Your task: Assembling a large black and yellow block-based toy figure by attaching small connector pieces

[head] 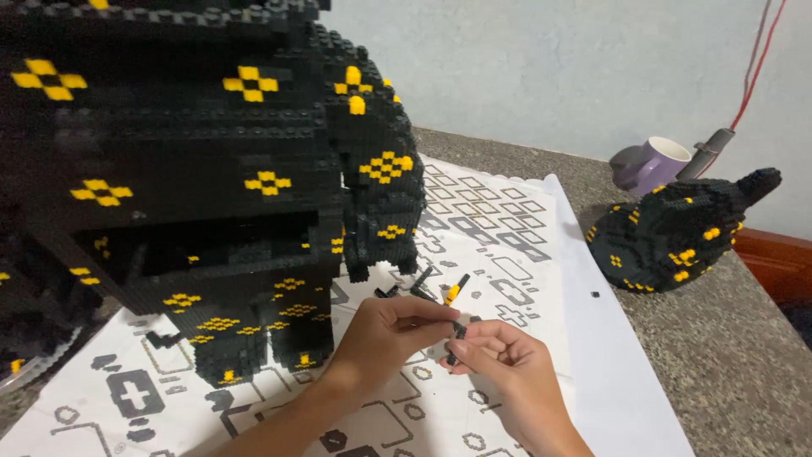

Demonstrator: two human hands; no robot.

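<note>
Black small brick (457,332) pinched betw. fingertips of left hand (385,338) & right hand (507,360), held over printed sheet (507,220), prob. for pressing pieces together. Both grips pressed together on it. 1 big black-yellow model (211,169) at left; 1 smaller part (668,241) w/ 1 purple mug (655,165) at right; approx. 4 loose bits (452,292) just beyond hands.

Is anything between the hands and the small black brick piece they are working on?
Nothing visible. Both the left hand and the right hand already pinch the small black brick piece at their fingertips, above the printed instruction sheet. The big black-and-yellow brick model stands behind, apart from them.
</note>
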